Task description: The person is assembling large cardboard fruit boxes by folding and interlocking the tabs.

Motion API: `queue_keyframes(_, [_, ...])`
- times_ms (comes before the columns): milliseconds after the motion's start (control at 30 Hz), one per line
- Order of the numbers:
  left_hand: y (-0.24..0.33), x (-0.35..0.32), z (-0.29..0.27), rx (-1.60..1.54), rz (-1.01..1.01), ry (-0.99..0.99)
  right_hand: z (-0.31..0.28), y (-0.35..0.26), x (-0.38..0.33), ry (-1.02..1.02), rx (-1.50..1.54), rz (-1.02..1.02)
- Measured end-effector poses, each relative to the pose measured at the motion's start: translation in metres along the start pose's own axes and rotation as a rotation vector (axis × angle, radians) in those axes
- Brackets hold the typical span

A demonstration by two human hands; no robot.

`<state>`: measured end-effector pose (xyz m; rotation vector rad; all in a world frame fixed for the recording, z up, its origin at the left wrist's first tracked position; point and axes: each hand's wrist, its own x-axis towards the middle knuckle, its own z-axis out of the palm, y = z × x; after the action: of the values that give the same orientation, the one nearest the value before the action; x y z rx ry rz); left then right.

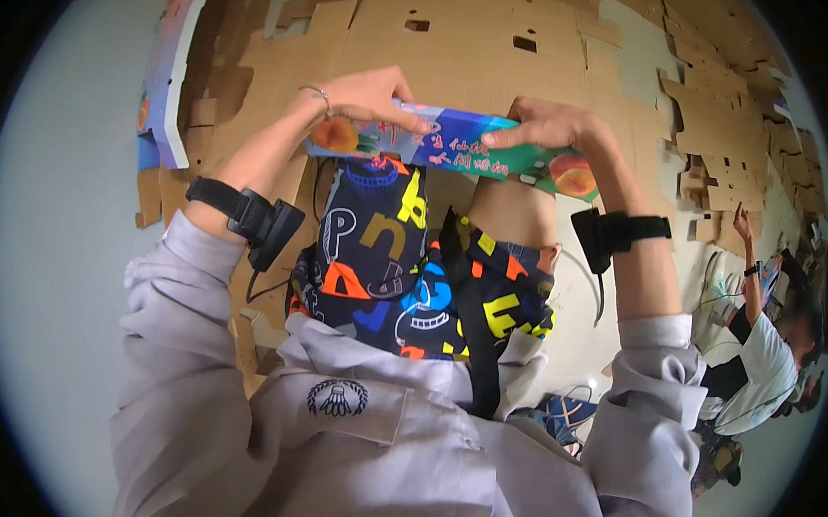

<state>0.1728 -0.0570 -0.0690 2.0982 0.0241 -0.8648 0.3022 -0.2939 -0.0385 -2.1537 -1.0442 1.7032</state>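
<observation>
While both hands pinch the colourful printed carton (451, 149) over my knees, left hand (370, 95) and right hand (540, 124) closed on its upper edge, I judge uneven pressure could crease it.

Printed carton packaging, two items, with loose brown cardboard blanks.

Item 1: a long, flat printed carton (451, 149), blue and green with orange fruit pictures at each end, lying crosswise above the lap, gripped at both ends. Item 2: a second printed carton panel (168, 72), white-edged with blue and orange print, standing tilted at the upper left. Beyond them, many flat brown cardboard blanks (534, 42) with punched slots cover the floor.
</observation>
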Motion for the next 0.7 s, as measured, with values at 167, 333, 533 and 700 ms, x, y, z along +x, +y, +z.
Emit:
queue_keyframes(167, [0.012, 0.009, 0.005, 0.375, 0.088, 0.222, -0.002, 0.015, 0.012, 0.047, 0.062, 0.025])
queue_keyframes(333, [0.044, -0.009, 0.028, 0.681, -0.011, 0.436, -0.01, 0.007, -0.003, 0.117, -0.146, 0.047])
queue_keyframes(533, [0.052, -0.027, 0.055, 0.454, -0.119, 0.57, 0.05, 0.007, -0.032, 1.011, -0.502, -0.283])
queue_keyframes(700, [0.043, 0.005, 0.026, 0.474, -0.189, 0.459, 0.034, 0.022, 0.005, 0.843, -0.583, 0.005])
